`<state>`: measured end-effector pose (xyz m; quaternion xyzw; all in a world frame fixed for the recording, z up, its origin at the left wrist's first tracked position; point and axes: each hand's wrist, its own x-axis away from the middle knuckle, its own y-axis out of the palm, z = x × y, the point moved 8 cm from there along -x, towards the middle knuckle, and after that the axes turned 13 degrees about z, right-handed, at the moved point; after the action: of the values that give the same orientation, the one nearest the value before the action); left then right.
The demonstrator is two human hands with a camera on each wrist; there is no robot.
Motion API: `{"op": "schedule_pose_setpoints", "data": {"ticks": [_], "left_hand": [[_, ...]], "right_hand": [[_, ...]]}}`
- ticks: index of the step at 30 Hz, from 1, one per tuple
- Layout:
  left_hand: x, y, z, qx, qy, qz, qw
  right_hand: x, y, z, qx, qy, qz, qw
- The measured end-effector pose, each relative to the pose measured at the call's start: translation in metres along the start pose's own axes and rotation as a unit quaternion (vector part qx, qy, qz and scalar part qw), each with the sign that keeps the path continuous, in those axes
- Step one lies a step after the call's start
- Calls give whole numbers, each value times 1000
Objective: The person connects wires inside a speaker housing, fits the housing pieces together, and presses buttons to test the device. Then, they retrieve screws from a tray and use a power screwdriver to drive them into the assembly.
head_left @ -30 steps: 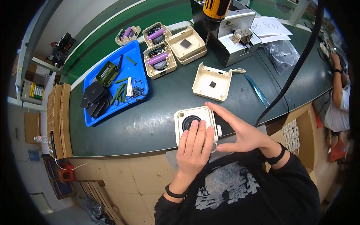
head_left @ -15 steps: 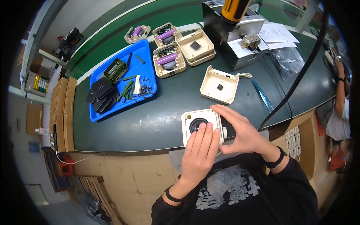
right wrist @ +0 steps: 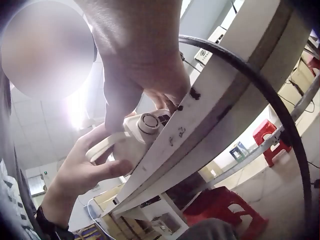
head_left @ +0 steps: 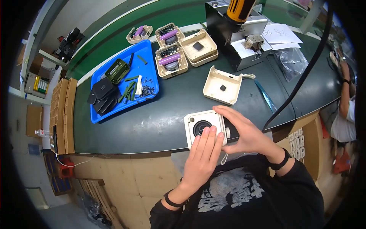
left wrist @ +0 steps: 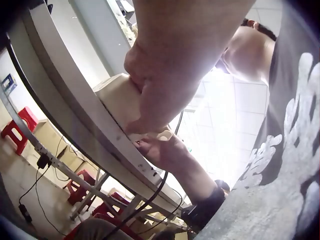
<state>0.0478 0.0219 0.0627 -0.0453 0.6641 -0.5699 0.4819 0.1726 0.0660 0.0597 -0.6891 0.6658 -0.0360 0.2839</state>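
A cream square device (head_left: pixel 192 131) with a round black speaker lies at the table's near edge. My left hand (head_left: pixel 201 165) has its fingers lying straight over the top beside the speaker; in the right wrist view that hand's thumb is against the side of the device (right wrist: pixel 132 150). My right hand (head_left: pixel 248 135) grips the right side, forefinger at the far corner and thumb at the near one, around a round knob (head_left: pixel 228 133). A pale strap (head_left: pixel 224 158) hangs from the near side. In the left wrist view the device (left wrist: pixel 120 102) is partly covered by my left hand (left wrist: pixel 165 75).
Behind the device is an open cream shell (head_left: pixel 222 87). A blue tray (head_left: pixel 110 115) with black and green parts stands left of several cream housings (head_left: pixel 171 63) with purple cells. At the back right are a metal fixture (head_left: pixel 249 53), a hanging yellow driver (head_left: pixel 240 9) and a black cable (head_left: pixel 305 78).
The head view has shifted, so the table's things appear further right than at first. My left fingers sit slightly lower on the device, and the strap now hangs clear below it.
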Motion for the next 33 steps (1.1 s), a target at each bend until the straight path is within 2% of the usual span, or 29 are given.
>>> {"op": "schedule_pose_setpoints", "data": {"ticks": [4, 6, 7, 9, 11, 13, 15, 21, 25, 27, 33], "left_hand": [[4, -3, -2, 30, 5, 13, 999], [7, -13, -6, 103, 0, 64, 993], [8, -16, -10, 105, 0, 65, 992], [11, -31, -30, 158, -54, 114, 979], [13, -39, -48, 170, -82, 124, 974], [20, -44, -72, 176, -156, 166, 958], [25, -46, -82, 179, -174, 189, 950], [43, -44, -96, 211, -217, 204, 931], [49, -42, -100, 240, -234, 213, 918], [49, -40, -100, 258, -226, 204, 917], [47, -35, -97, 297, -211, 195, 910]], "right_hand": [[1, -6, -7, 17, -25, -3, 1000], [0, -12, -12, 31, -43, 2, 999], [-2, -21, -14, 50, -60, 36, 996], [-4, -31, -19, 74, -74, 69, 992], [-9, -37, -23, 216, -81, 123, 965], [-13, -28, -17, 249, -91, 129, 956], [-17, -21, -12, 357, -111, 133, 918], [-27, -16, -16, 442, -160, 126, 873], [-37, -31, -43, 425, -153, 162, 877], [-44, -38, -60, 355, -154, 165, 907], [-71, -34, -98, 316, -241, 190, 898]]}}
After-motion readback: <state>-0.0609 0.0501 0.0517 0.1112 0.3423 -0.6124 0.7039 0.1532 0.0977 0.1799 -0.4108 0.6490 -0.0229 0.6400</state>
